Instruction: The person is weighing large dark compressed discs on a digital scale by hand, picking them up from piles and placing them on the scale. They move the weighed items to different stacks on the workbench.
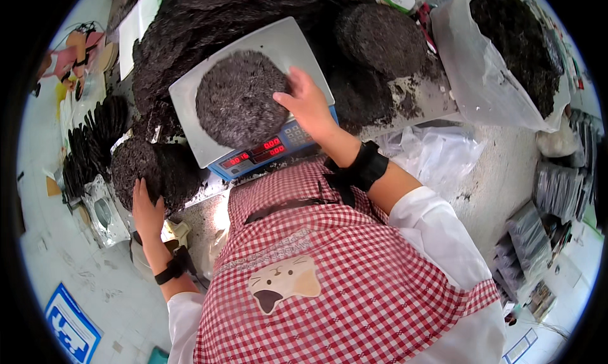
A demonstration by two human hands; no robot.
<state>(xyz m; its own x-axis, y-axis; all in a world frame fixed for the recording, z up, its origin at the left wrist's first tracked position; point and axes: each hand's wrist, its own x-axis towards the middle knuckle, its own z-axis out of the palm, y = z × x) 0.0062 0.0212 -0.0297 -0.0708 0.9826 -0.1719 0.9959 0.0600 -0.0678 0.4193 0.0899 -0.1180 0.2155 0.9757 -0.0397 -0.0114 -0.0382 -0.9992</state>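
A round, dark, fibrous disc (237, 98) sits on the steel pan of a blue weighing scale (301, 133), whose red display is lit. My right hand (304, 104) grips that disc at its right edge, thumb on top and slightly blurred. Down to the left, my left hand (147, 209) rests with stretched fingers against another dark disc (136, 168), beside more dark material (177, 177) that overlaps the scale's left side.
Dark heaps (164, 66) lie behind the scale, with a thick round piece (377, 38) at back right. An open plastic sack (462, 73) of dark material stands right, above crumpled plastic (427, 161). Thin dark sheets (88, 142) stand left; packed bags (525, 250) lie lower right.
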